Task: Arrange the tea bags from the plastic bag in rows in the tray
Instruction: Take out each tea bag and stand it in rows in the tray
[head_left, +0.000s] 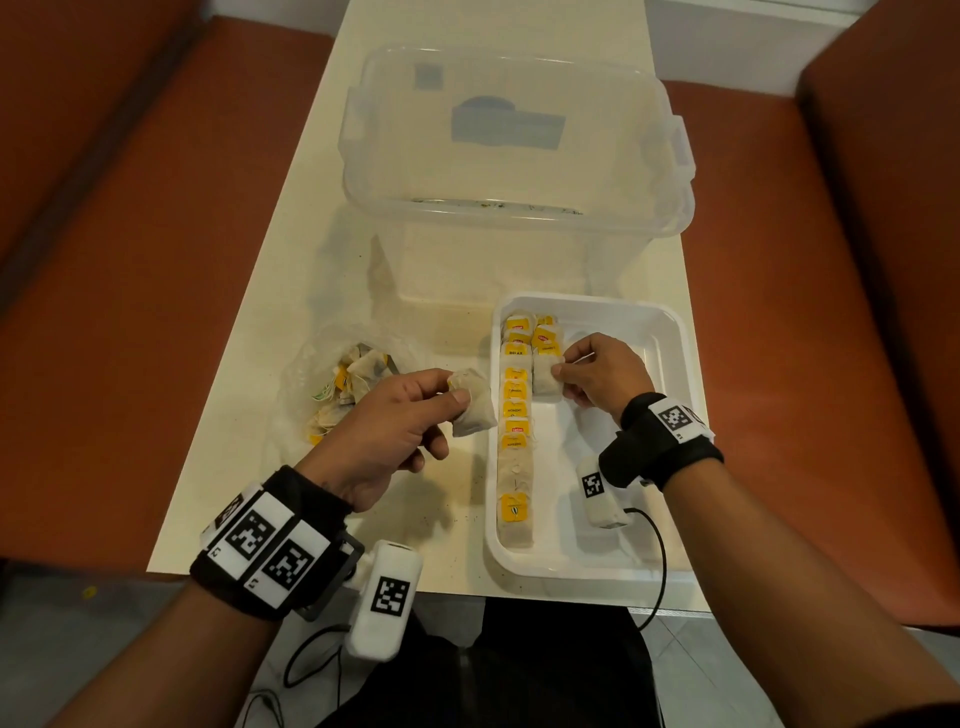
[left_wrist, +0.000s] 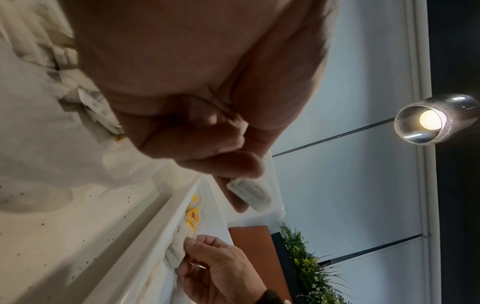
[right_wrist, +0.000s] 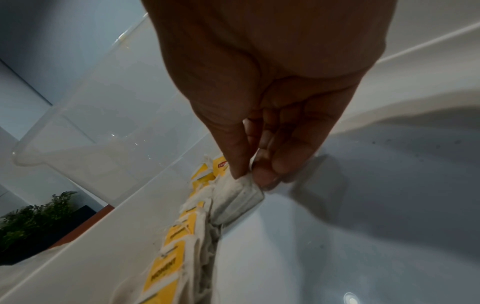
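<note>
- Head view: at the left of a pale table, a crumpled clear plastic bag lies with loose tea bags inside it.
- Just right of the bag, the left hand hovers above the table, thumb and fingers pinching one tea bag beside the left wall of the tray.
- The white tray sits at the near right of the table. A full row of tea bags with yellow tags runs near to far along its left wall.
- A second, short row starts at the far end, just right of the first.
- The right hand, inside the tray, pinches the edge of another tea bag at the near end of that short row; the right wrist view shows thumb and fingertips closed on the bag's corner.
- Far behind the tray stands a large clear plastic bin.
- Red-brown benches flank the table on both sides.
</note>
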